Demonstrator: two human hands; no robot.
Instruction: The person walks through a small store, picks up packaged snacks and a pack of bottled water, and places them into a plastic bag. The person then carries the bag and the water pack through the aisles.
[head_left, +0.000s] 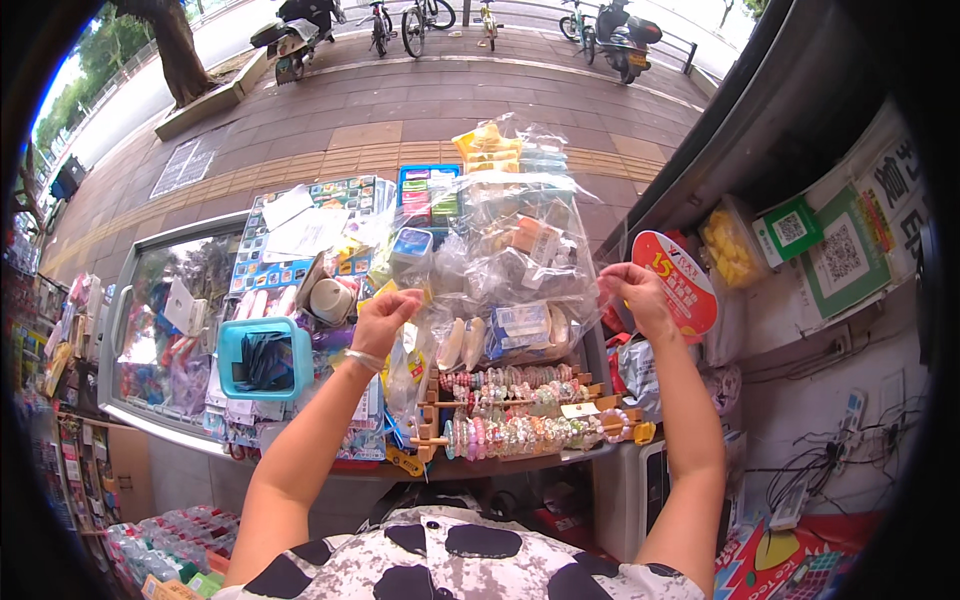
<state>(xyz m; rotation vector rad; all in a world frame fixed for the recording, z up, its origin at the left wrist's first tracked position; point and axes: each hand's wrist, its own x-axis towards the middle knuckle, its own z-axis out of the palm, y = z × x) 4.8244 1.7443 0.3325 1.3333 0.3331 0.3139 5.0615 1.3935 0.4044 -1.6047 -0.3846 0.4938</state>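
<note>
Clear plastic bagging (536, 199) lies in a crinkled heap across the counter, over several packaged goods. At its right edge my right hand (637, 294) has thumb and fingers pinched on the thin plastic. My left hand (386, 321) is raised at the heap's left side, fingers drawn together; whether they hold the film is too unclear to see. Between my hands lies a blue-and-white packet (523, 326) under the plastic. Nearer to me, a wooden rack (429, 420) carries rows of beaded bracelets (517, 435). A turquoise plastic bin (300, 360) with dark packets stands left of my left forearm.
A red round sign (675, 285) stands close behind my right hand. Yellow pieces fill a clear tub (731, 238) by the right wall. A blue tray (429, 191) of small boxes and a white cup (332, 301) are on the counter. Cables (829, 442) hang at right.
</note>
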